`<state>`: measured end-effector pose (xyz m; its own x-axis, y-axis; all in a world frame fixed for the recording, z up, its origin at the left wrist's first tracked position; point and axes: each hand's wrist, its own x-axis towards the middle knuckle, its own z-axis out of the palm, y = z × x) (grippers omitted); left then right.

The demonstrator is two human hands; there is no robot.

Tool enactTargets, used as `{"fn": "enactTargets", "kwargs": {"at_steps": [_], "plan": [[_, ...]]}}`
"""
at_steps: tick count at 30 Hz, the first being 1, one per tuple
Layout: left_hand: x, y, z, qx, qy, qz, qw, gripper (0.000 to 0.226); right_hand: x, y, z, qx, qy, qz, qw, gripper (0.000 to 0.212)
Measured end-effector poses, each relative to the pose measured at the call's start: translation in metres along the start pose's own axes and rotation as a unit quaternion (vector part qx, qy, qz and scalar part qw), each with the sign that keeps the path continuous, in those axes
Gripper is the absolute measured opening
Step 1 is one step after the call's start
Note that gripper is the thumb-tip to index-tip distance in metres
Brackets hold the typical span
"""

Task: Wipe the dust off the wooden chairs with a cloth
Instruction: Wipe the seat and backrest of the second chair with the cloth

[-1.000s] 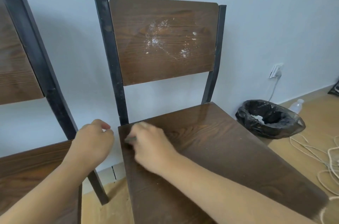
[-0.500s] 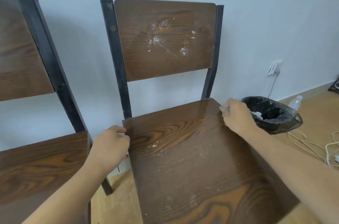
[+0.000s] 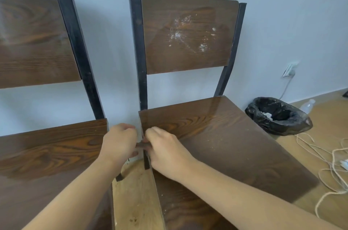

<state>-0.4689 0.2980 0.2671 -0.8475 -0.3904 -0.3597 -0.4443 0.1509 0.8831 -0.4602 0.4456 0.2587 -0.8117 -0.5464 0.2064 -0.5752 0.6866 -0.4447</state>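
Note:
The right wooden chair has a dark seat (image 3: 226, 145) with faint white specks. Its backrest (image 3: 188, 31) carries a white dust smear (image 3: 180, 33). My right hand (image 3: 165, 151) rests on the seat's left edge, closed over a small cloth (image 3: 142, 146), of which only a dark bit shows between my hands. My left hand (image 3: 119, 142) hovers in the gap just left of that edge, with fingers curled and fingertips close to my right hand. The left wooden chair (image 3: 47, 154) stands beside it.
Both chairs stand against a pale wall. A black-lined bin (image 3: 278, 116) sits on the floor to the right of the chair, with a plastic bottle (image 3: 307, 105) behind it. White cords (image 3: 323, 163) lie on the wooden floor at right, below a wall socket (image 3: 290, 71).
My right hand swept from the seat's left rear to its far right corner, then back to the left edge. The white specks on the seat have thinned. My left hand stayed by the left edge.

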Motion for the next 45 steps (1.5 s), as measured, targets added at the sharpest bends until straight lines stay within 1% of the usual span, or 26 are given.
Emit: {"fn": "enactTargets", "kwargs": {"at_steps": [2, 4, 5, 7, 8, 10, 11, 12, 16, 18, 20, 23, 24, 25, 27, 29, 31, 32, 34, 35, 36, 37, 38, 39, 43, 45], "plan": [[-0.004, 0.002, 0.004, -0.018, -0.015, -0.01, 1.0, 0.032, -0.008, 0.037, -0.018, -0.022, 0.023, 0.049, 0.998, 0.006], [-0.006, 0.002, 0.008, -0.029, -0.033, -0.005, 0.999, 0.034, -0.022, 0.095, -0.046, -0.061, 0.075, 0.134, 0.986, 0.007], [-0.007, 0.002, 0.01, -0.035, -0.039, -0.003, 0.999, 0.034, -0.031, 0.128, -0.063, -0.081, 0.1, 0.187, 0.974, 0.007], [-0.008, 0.0, 0.012, -0.034, -0.042, 0.004, 0.999, 0.035, -0.054, 0.188, -0.103, -0.11, 0.132, 0.306, 0.936, 0.009], [-0.009, -0.002, 0.012, -0.031, -0.039, 0.004, 0.999, 0.036, -0.063, 0.21, -0.122, -0.12, 0.15, 0.357, 0.914, 0.014], [-0.013, -0.003, 0.011, -0.031, -0.031, -0.003, 0.999, 0.036, -0.073, 0.234, -0.151, -0.133, 0.207, 0.423, 0.872, 0.02], [-0.015, -0.003, 0.01, -0.033, -0.03, -0.008, 0.999, 0.036, -0.072, 0.233, -0.155, -0.134, 0.239, 0.429, 0.861, 0.017], [-0.017, -0.003, 0.01, -0.032, -0.028, -0.013, 0.999, 0.035, -0.068, 0.225, -0.153, -0.133, 0.251, 0.423, 0.86, 0.014], [-0.017, 0.0, 0.01, -0.035, -0.029, -0.027, 0.999, 0.036, -0.044, 0.165, -0.102, -0.087, 0.179, 0.373, 0.906, 0.006], [-0.013, -0.001, 0.008, -0.03, -0.03, -0.028, 0.999, 0.034, -0.038, 0.125, -0.074, -0.045, 0.173, 0.345, 0.921, 0.011], [-0.01, -0.001, 0.006, -0.023, -0.028, -0.031, 0.999, 0.031, -0.036, 0.072, -0.045, -0.016, 0.141, 0.27, 0.952, 0.017], [0.0, 0.003, 0.001, -0.011, -0.005, -0.055, 0.998, 0.031, -0.042, -0.015, -0.013, 0.04, 0.024, 0.141, 0.989, 0.018], [0.002, 0.006, -0.001, -0.012, 0.006, -0.065, 0.998, 0.032, -0.043, -0.03, -0.007, 0.049, -0.003, 0.101, 0.994, 0.021], [0.003, 0.009, -0.003, -0.015, 0.013, -0.071, 0.997, 0.033, -0.042, -0.032, -0.003, 0.042, -0.014, 0.073, 0.996, 0.024], [0.003, 0.011, -0.003, -0.029, 0.002, -0.078, 0.997, 0.034, -0.04, -0.013, -0.007, -0.013, -0.005, 0.044, 0.999, 0.025], [0.001, 0.007, 0.0, -0.039, -0.019, -0.077, 0.996, 0.032, -0.043, 0.029, -0.02, -0.06, 0.021, 0.077, 0.995, 0.022], [-0.006, 0.002, 0.008, -0.043, -0.035, -0.065, 0.996, 0.026, -0.055, 0.081, -0.049, -0.1, 0.044, 0.158, 0.981, 0.016], [-0.01, -0.001, 0.012, -0.044, -0.045, -0.057, 0.996, 0.022, -0.063, 0.111, -0.067, -0.115, 0.065, 0.21, 0.969, 0.011], [-0.019, -0.004, 0.019, -0.051, -0.056, -0.044, 0.996, 0.016, -0.085, 0.171, -0.112, -0.114, 0.128, 0.345, 0.923, 0.001], [-0.023, -0.005, 0.02, -0.059, -0.055, -0.042, 0.996, 0.015, -0.097, 0.197, -0.134, -0.11, 0.166, 0.404, 0.893, 0.008], [-0.025, -0.006, 0.021, -0.07, -0.052, -0.045, 0.995, 0.015, -0.106, 0.211, -0.152, -0.107, 0.198, 0.441, 0.869, 0.016], [-0.027, -0.007, 0.021, -0.077, -0.048, -0.05, 0.995, 0.016, -0.111, 0.219, -0.164, -0.108, 0.222, 0.462, 0.852, 0.024], [-0.028, -0.006, 0.021, -0.081, -0.046, -0.055, 0.994, 0.017, -0.114, 0.22, -0.167, -0.105, 0.243, 0.469, 0.843, 0.029], [-0.029, -0.006, 0.02, -0.084, -0.045, -0.059, 0.994, 0.017, -0.113, 0.216, -0.165, -0.104, 0.242, 0.46, 0.848, 0.03], [-0.033, -0.002, 0.014, -0.085, -0.05, -0.077, 0.992, 0.019, -0.099, 0.185, -0.123, -0.074, 0.188, 0.425, 0.882, 0.007], [-0.034, -0.001, 0.009, -0.08, -0.053, -0.083, 0.992, 0.019, -0.093, 0.159, -0.104, -0.061, 0.179, 0.397, 0.898, 0.002]]}}
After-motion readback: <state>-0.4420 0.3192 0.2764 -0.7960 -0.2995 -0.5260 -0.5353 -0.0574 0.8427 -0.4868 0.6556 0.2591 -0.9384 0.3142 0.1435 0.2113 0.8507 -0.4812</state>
